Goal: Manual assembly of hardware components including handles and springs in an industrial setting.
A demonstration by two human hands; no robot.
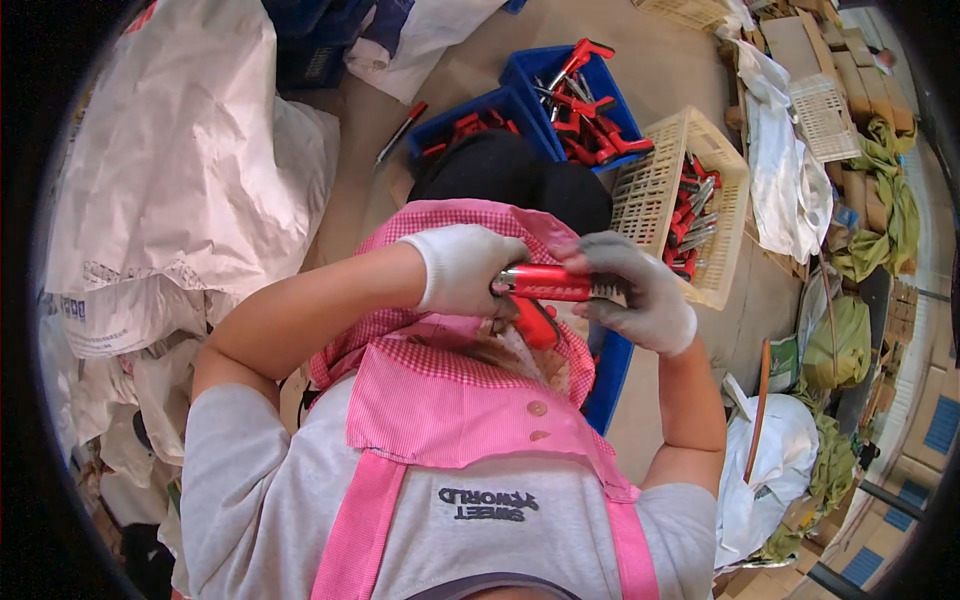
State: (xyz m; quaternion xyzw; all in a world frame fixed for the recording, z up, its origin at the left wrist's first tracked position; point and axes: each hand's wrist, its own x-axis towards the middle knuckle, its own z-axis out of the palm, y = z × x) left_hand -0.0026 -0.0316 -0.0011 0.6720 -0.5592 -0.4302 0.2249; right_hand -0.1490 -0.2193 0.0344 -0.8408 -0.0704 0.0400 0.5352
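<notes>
The left hand (470, 268), in a white glove, has its grip closed around the left end of a red tool (545, 283), whose silver tip pokes out by the fingers. The right hand (640, 295), in a glove greyed over the fingers, curves about the tool's other end, where a dark ridged part shows; blur hides whether this grip clenches it or only rests there. The tool lies level above the wearer's lap, in front of a pink checked apron (450, 400). A red piece (537, 322) hangs just below it; whether the two are joined cannot be told.

On the floor (675, 70) beyond the lap stand two adjoining blue crates, the right one (625, 90) heaped with red and silver tools, the left one (425, 135) holding red parts. A cream basket (635, 190) of similar tools stands near the right crate's near right corner. A loose red-and-silver tool (402, 132) lies beside the left crate's left edge.
</notes>
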